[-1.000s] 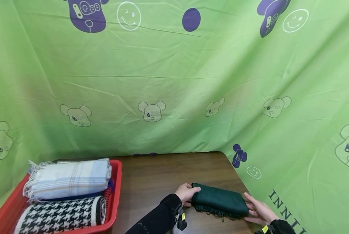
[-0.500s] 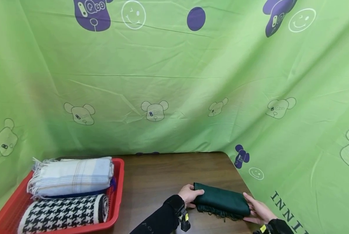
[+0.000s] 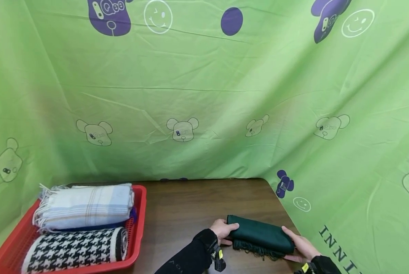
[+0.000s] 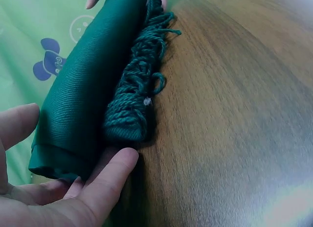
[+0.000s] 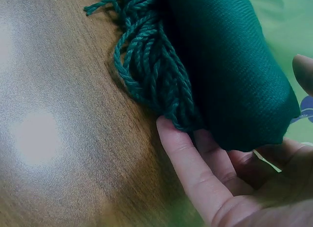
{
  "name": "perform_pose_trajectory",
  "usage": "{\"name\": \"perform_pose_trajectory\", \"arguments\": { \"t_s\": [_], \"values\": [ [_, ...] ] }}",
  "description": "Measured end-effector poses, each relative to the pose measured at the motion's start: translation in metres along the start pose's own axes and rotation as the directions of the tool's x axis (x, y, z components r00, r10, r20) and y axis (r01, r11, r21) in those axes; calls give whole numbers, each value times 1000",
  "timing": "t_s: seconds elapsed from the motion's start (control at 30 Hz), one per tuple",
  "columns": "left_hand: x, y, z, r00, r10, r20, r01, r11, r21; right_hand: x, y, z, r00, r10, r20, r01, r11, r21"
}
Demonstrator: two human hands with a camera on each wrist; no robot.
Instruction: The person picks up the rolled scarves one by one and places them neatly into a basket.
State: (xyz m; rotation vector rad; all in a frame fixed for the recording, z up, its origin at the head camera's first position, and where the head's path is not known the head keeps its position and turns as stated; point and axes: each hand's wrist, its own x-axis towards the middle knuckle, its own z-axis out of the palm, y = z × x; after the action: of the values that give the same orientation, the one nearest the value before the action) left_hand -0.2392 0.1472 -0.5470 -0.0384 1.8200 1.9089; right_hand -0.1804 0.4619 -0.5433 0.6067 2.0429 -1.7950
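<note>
A dark green fringed scarf (image 3: 259, 233), folded into a thick roll, lies on the wooden table in the head view. Its twisted fringe (image 4: 139, 80) hangs along the near side. At the left end, my left hand (image 3: 221, 230) holds the scarf with the thumb on top and fingers underneath. My right hand (image 3: 302, 245) holds the opposite end, its fingers (image 5: 183, 153) reaching beneath the roll. The right thumb lies along the far side in the head view. Parts of the fingers of both hands are hidden under the scarf.
A red plastic basket (image 3: 140, 224) stands at the left of the table (image 3: 190, 198). Inside it are a pale blue and white fringed scarf (image 3: 88, 205) and a rolled black-and-white houndstooth scarf (image 3: 74, 249). Green printed curtain (image 3: 208, 95) surrounds the table's back and right.
The right hand has shifted slightly inward, its thumb coming further over the scarf's end. The left hand keeps its hold. The head view has shifted slightly.
</note>
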Motion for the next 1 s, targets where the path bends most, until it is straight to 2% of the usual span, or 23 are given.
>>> {"name": "perform_pose_trajectory", "arguments": {
  "t_s": [0.27,0.47,0.83,0.93,0.97,1.0],
  "values": [
    [3,-4,4,1000,0,9,0,999,-41,3,4,6,997,-1,-75,0,1000,-9],
    [5,-5,5,1000,-10,-9,10,997,-82,6,10,10,989,-43,-139,41,999,-21],
    [6,-7,6,1000,0,-30,-3,993,-116,5,12,14,985,-69,-161,67,998,-20],
    [12,-12,5,1000,3,-14,-5,993,-116,5,12,13,984,-72,-164,70,997,-21],
    [24,-22,4,1000,10,-2,-10,993,-120,5,12,13,984,-73,-165,70,997,-23],
    [26,-23,4,1000,12,5,-12,993,-117,5,13,13,983,-73,-168,70,997,-23]
  ]
}}
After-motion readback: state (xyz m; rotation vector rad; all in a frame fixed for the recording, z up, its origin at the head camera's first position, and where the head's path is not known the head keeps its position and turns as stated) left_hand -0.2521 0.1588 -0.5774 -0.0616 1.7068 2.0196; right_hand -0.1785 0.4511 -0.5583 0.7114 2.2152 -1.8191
